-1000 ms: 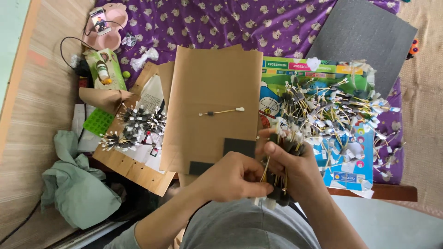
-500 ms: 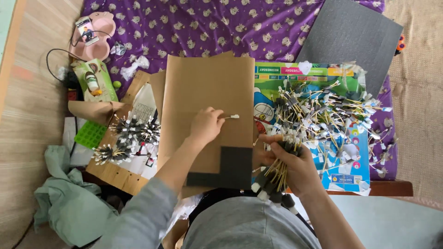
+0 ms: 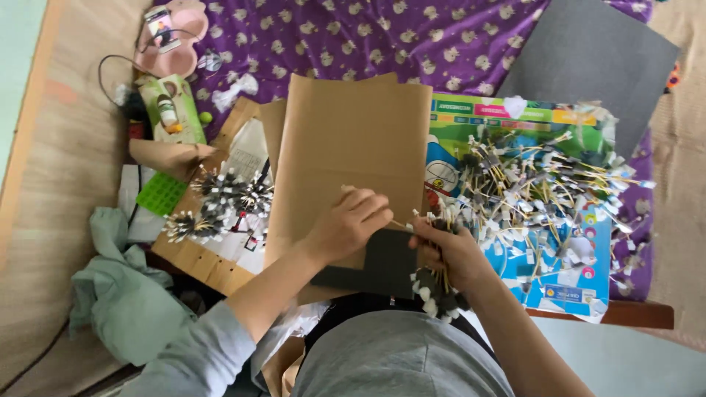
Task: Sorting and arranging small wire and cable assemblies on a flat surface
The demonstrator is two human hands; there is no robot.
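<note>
Left hand (image 3: 351,224) lies over the lower part of a brown cardboard sheet (image 3: 353,140), fingers curled together and pinching one thin stick (image 3: 401,224) whose tip points toward the right hand. Right hand (image 3: 450,254) is closed in a fist around a bundle of tipped sticks (image 3: 434,290); white and dark ends poke out below the fist, above the grey shirt, and more ends show above the knuckles. The two hands sit just beside each other, the single stick bridging the gap between them. Under both lies a dark grey square sheet (image 3: 375,265) on the cardboard's lower edge. To the right, a large loose heap of sticks (image 3: 537,184) is spread across a colourful printed board (image 3: 570,279). To the left, finished sticks stand in clusters (image 3: 220,206) on a lower cardboard piece, near a green perforated tile (image 3: 160,193). Farther out: a purple patterned cloth (image 3: 353,37), a big dark grey sheet (image 3: 588,55) at upper right, a green box (image 3: 173,110), a pale green garment (image 3: 118,294) at lower left.
</note>
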